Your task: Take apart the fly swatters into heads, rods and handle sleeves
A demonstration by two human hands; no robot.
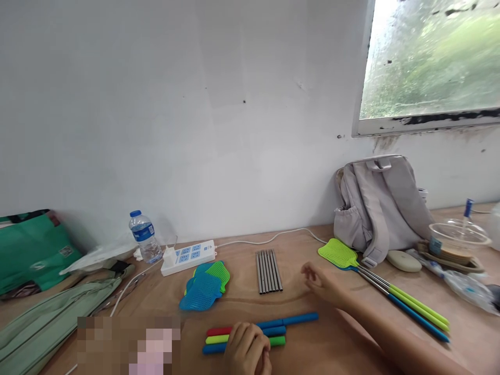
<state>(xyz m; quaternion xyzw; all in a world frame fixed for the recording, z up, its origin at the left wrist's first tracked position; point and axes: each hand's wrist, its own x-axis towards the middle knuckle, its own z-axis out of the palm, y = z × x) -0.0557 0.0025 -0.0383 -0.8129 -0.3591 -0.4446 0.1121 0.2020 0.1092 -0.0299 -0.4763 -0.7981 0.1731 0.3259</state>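
My left hand [248, 348] is closed and lies over several coloured plastic handles; what is inside its fingers, if anything, is hidden. Blue, red and green ends stick out on both sides, including a long blue handle [300, 319]. My right hand [313, 277] hovers above the table with loosely bent fingers apart and nothing visible in them. Between the hands and the wall lies a row of metal rods [269, 272], left of my right hand. Blue and green mesh fly swatter heads [203, 291] lie stacked further left. Assembled fly swatters [394, 292] lie at the right.
Against the wall stand a grey backpack [385, 203], a white power strip [189, 258] with a cable, and a water bottle [144, 237]. A plastic cup [459, 242] and a beige oval case [404, 261] are at the right. Green bags [37, 252] fill the left side.
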